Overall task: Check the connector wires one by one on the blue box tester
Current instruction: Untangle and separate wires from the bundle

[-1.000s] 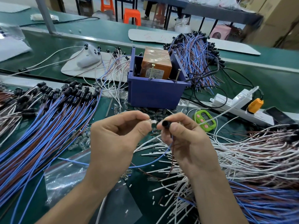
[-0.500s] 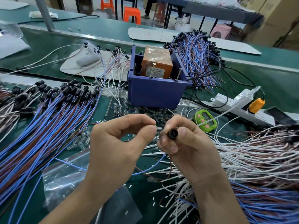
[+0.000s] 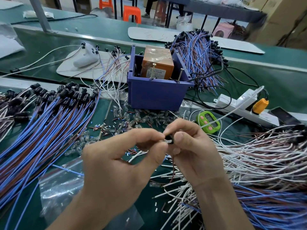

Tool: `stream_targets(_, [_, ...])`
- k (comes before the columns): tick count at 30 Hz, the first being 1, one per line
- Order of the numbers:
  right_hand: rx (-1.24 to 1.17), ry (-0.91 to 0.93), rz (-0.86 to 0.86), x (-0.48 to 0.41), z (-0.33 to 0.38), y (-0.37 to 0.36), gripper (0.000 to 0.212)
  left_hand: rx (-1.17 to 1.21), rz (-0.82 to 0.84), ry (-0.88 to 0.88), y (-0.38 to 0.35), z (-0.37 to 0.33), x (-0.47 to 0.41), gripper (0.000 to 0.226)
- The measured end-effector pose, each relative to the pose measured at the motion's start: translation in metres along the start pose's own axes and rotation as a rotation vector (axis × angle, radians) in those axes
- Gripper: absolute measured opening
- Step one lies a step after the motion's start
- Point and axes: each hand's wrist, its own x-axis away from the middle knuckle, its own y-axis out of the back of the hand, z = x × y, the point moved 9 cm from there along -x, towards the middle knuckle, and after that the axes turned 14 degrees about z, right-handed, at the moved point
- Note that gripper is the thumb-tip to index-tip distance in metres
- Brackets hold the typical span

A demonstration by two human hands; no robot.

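The blue box tester (image 3: 156,95) stands at the middle of the bench, with an orange block (image 3: 157,62) inside and two upright screws (image 3: 152,70) on its front rim. In front of it, my right hand (image 3: 194,151) pinches a black connector (image 3: 169,139) between thumb and forefinger. Its brown wire (image 3: 172,170) hangs down below the hand. My left hand (image 3: 119,163) pinches a small clear bulb against the connector's open end. The fingertips hide nearly all of the bulb.
A fan of blue and brown connector wires (image 3: 41,130) lies at the left, and a white and brown heap (image 3: 257,155) at the right. Loose clear bulbs (image 3: 132,117), a green timer (image 3: 208,122), a power strip (image 3: 240,105) and a plastic bag (image 3: 61,185) surround my hands.
My hands have come together. The left fingertips, a little apart from the connector before, now touch its open end, which faced the camera half a second ago.
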Motion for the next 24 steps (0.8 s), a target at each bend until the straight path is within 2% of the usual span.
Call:
stream_targets(6, [0.063, 0.039, -0.066, 0.0, 0.002, 0.005, 0.034, -0.044, -0.017, 0.07, 0.001, 0.009, -0.001, 0.024])
stream_targets(13, [0.177, 0.047, -0.132, -0.001, 0.004, 0.009, 0.032, 0.031, 0.009, 0.185, 0.0, 0.029, -0.003, 0.033])
stream_targets(15, [0.219, 0.042, -0.172, 0.0, 0.003, 0.013, 0.026, 0.076, 0.025, 0.217, -0.001, 0.037, -0.003, 0.029])
stream_targets(18, [0.297, 0.037, -0.209, 0.001, 0.002, 0.017, 0.006, 0.13, 0.062, 0.272, -0.003, 0.049, -0.005, 0.032])
stream_targets(22, [0.391, 0.075, -0.225, 0.001, 0.005, 0.017, 0.013, 0.089, 0.081, 0.331, -0.002, 0.06, -0.006, 0.035])
stream_targets(24, [0.436, 0.097, -0.219, 0.0, 0.008, 0.014, 0.016, 0.083, 0.094, 0.352, -0.002, 0.062, -0.008, 0.029])
